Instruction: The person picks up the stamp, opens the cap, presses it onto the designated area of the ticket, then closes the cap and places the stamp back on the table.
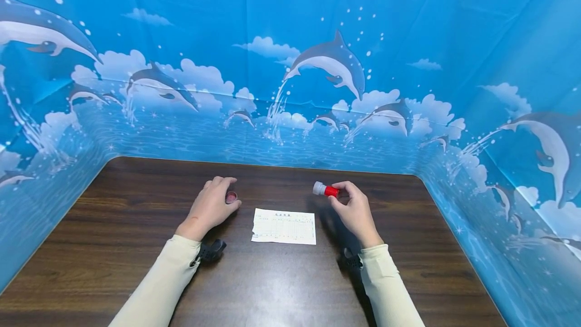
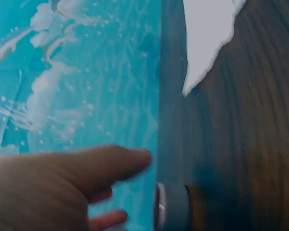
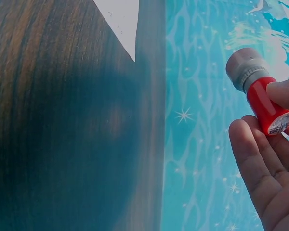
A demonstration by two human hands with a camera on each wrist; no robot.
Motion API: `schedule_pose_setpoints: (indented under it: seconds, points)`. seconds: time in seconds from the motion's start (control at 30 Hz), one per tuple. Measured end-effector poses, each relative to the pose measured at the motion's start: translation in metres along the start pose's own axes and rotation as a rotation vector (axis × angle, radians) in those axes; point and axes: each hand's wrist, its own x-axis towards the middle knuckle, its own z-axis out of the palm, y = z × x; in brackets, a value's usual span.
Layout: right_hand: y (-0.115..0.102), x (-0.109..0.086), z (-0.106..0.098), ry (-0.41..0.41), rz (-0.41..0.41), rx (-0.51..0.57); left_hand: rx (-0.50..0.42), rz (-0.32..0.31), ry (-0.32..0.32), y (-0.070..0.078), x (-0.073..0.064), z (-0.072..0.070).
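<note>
My right hand (image 1: 356, 211) holds a small red stamp (image 1: 331, 191) above the table, pinched between thumb and fingers. Its see-through end points left; in the right wrist view the red stamp (image 3: 265, 102) also shows a shiny silver end near the fingers. My left hand (image 1: 210, 207) is by a small round container (image 1: 231, 197) with a dark red inside. The left wrist view has the thumb of the left hand (image 2: 72, 175) apart from the round container (image 2: 176, 207). Between the hands lies a printed paper slip (image 1: 283, 227) with a torn left edge.
The dark wood table (image 1: 281, 286) has rounded far corners. A blue cloth with dolphins (image 1: 218, 135) stands around its back and sides. Black wrist cameras (image 1: 212, 250) sit at both sleeve cuffs.
</note>
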Motion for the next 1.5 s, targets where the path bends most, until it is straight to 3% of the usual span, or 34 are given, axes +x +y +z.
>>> schedule_pose_setpoints:
  seconds: [0.13, 0.23, 0.4, 0.57, 1.0, 1.37, 1.5]
  points:
    - [0.000, 0.000, 0.000, 0.003, -0.009, 0.001, -0.018, 0.119, -0.056, 0.019, -0.002, 0.000]
    - [0.000, 0.001, 0.000, 0.008, -0.014, -0.007, 0.007, 0.175, -0.127, 0.031, -0.004, 0.003]
    - [-0.001, 0.000, 0.000, 0.013, -0.007, -0.010, 0.027, 0.196, -0.230, 0.040, -0.010, 0.011]
    - [-0.002, -0.001, 0.001, -0.013, 0.009, 0.003, 0.028, 0.195, -0.293, 0.039, -0.015, 0.017]
    - [-0.004, 0.000, 0.001, -0.053, 0.042, 0.019, 0.070, 0.186, -0.304, 0.043, -0.017, 0.025]
    - [-0.008, 0.000, 0.001, -0.061, -0.008, 0.003, 0.070, 0.169, -0.280, 0.044, -0.016, 0.028]
    - [-0.011, -0.001, 0.002, -0.063, 0.014, 0.027, 0.085, 0.173, -0.278, 0.044, -0.015, 0.029]
